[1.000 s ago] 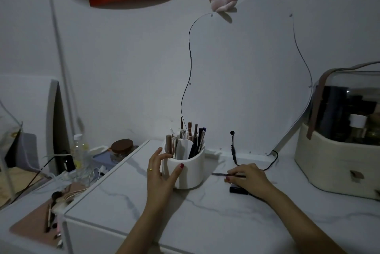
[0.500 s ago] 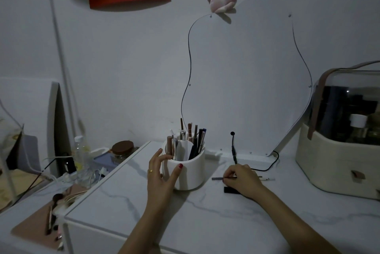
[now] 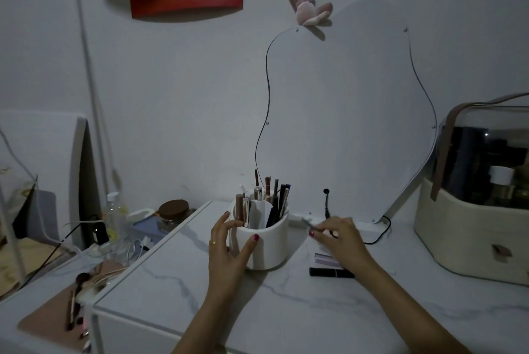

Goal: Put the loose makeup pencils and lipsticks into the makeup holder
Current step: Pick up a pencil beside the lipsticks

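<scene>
Hands at lower centre: left hand (image 3: pixel 229 250) cups the white makeup holder (image 3: pixel 272 244); right hand (image 3: pixel 340 234), nearer the loose items, pinches a thin pencil (image 3: pixel 308 223) angled up-left toward the holder just beside it. Two lipsticks (image 3: pixel 329 272) lie on the desk (image 3: pixel 315 310) below.

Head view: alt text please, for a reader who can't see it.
A person's left hand grips a white makeup holder full of pencils on a marble table, while the right hand pinches a thin pencil to its right. A lilac lipstick and a black lipstick lie loose near the right wrist.
</scene>
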